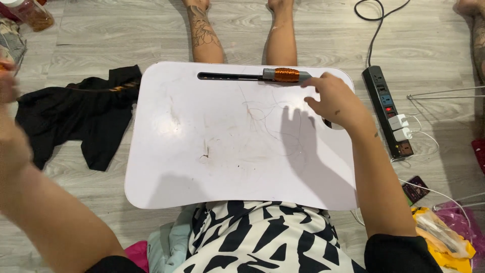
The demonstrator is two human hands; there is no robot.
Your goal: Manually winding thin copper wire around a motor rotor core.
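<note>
Right hand [336,101] over white lap tray, fingertips at copper coil; left hand [7,88] out at frame edge.

1 copper-wire coil wound on a grey plastic bar [286,75] lies in the tray's long dark slot, just beyond and left of the right hand's fingertips; touching or not, cannot tell. Right hand open, fingers spread, grasping nothing. 1 white rounded plastic lap tray [202,151] lies under it, with thin loose wire strands [268,114] left of the palm. Left hand blurred, cut off at the edge, grip unclear. 1 black power strip [386,108] right of right hand, 2 white plugs in. 1 black cloth [81,114] below left hand.
</note>
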